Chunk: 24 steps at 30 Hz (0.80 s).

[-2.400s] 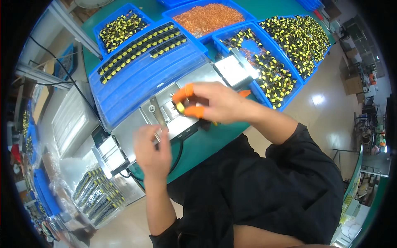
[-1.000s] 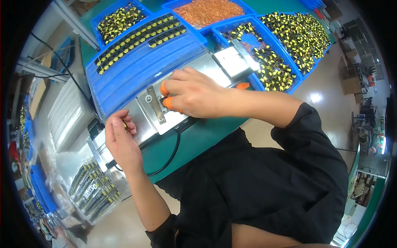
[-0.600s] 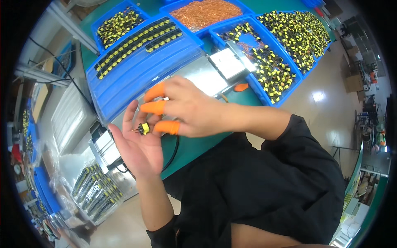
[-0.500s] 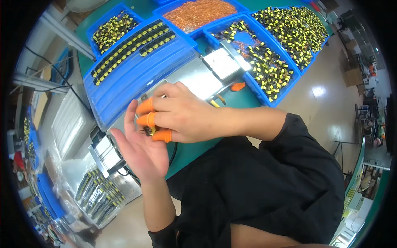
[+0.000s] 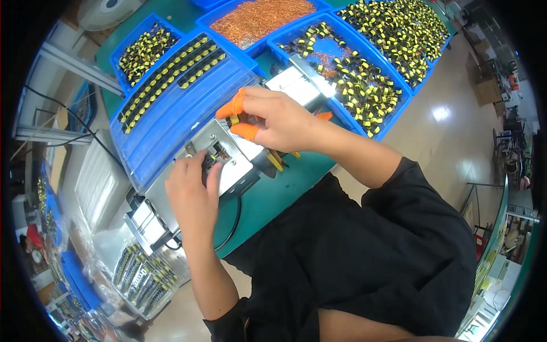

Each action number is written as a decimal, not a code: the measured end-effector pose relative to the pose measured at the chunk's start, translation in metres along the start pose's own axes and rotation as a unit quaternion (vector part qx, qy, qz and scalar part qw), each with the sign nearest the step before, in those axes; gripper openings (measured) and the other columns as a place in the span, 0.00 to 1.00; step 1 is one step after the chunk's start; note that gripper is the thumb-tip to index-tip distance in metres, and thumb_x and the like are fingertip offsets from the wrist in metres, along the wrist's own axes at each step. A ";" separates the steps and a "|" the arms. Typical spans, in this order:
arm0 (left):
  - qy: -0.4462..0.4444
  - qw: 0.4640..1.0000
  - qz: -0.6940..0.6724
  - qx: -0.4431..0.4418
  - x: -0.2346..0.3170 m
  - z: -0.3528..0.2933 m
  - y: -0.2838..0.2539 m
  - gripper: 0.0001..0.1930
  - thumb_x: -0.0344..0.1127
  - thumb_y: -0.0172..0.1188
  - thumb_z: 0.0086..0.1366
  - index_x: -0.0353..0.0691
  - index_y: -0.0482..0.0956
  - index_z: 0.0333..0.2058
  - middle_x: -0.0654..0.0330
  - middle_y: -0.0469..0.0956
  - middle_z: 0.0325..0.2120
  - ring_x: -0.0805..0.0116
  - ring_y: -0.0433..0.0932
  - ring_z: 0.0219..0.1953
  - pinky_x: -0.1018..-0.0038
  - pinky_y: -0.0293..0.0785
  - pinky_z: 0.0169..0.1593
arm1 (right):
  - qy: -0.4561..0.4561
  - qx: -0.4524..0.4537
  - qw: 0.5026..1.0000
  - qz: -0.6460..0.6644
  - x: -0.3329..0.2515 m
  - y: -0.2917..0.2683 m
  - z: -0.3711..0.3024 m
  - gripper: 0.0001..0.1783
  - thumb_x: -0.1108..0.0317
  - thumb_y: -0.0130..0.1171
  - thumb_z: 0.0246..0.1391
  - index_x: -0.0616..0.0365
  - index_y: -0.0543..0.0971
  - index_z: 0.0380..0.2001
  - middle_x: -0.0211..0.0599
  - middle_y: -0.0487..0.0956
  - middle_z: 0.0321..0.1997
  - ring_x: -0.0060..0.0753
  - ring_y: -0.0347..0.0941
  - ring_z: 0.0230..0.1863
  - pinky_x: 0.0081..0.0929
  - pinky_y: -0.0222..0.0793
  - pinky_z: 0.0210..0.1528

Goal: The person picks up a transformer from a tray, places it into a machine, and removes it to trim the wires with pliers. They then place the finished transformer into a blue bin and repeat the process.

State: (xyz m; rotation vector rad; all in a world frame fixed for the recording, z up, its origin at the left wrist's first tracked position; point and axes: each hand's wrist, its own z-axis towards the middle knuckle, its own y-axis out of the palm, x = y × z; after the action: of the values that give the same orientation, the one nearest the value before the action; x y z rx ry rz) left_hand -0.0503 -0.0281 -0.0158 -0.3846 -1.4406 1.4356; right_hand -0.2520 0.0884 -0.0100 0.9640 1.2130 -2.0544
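Note:
My left hand (image 5: 192,183) is closed in a pinch on a small black-and-yellow coil part (image 5: 209,162), at the dark slot in the top plate of a metal machine (image 5: 239,169). Fingertips hide much of that part. My right hand (image 5: 279,118), with orange finger cots on its fingers, hovers over the machine's far right side. Between the cotted fingertips it grips another small yellow-and-black coil part (image 5: 234,119), only partly visible. Behind the machine, rows of similar black-and-yellow parts (image 5: 162,85) lie on a blue ribbed lid (image 5: 171,139).
Blue bins hold black-and-yellow parts (image 5: 393,31) and copper-coloured pieces (image 5: 262,20). Yellow-handled pliers (image 5: 275,160) lie right of the machine. A black cable (image 5: 235,222) curves over the green table (image 5: 285,191). At lower left is a plastic-wrapped pack of parts (image 5: 145,279).
My hands, together before, have separated. The left moved down to the machine's slot, turning palm down; the right went up and right. The view shifted slightly, and the machine's top is now uncovered.

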 end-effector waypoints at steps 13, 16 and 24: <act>0.007 0.994 0.013 0.105 -0.055 0.090 -0.018 0.15 0.30 0.59 0.62 0.35 0.77 0.48 0.51 0.78 0.41 0.60 0.78 0.38 0.68 0.74 0.44 | -0.053 -0.059 0.996 -0.037 0.010 0.014 0.006 0.13 0.74 0.62 0.53 0.58 0.78 0.44 0.37 0.76 0.38 0.43 0.73 0.42 0.33 0.71 0.45; -0.017 0.994 0.025 0.101 -0.065 0.105 -0.013 0.17 0.30 0.58 0.62 0.36 0.77 0.50 0.51 0.78 0.42 0.60 0.79 0.40 0.66 0.74 0.46 | -0.104 -0.081 0.984 -0.116 -0.002 0.022 0.011 0.10 0.72 0.61 0.52 0.57 0.78 0.39 0.35 0.77 0.36 0.42 0.73 0.42 0.35 0.69 0.46; -0.043 0.992 -0.035 0.111 -0.056 0.085 -0.019 0.17 0.29 0.57 0.62 0.37 0.77 0.50 0.51 0.78 0.40 0.60 0.78 0.39 0.66 0.74 0.47 | -0.161 -0.111 0.965 -0.175 -0.002 0.029 0.019 0.10 0.72 0.64 0.47 0.56 0.77 0.34 0.31 0.75 0.33 0.40 0.70 0.41 0.34 0.66 0.48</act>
State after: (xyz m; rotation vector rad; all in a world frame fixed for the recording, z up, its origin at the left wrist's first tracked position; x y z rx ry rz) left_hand -0.0872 -0.1240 -0.0029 -0.1323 -1.3317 1.5529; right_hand -0.2344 0.0590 -0.0165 0.3085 1.4686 -2.1683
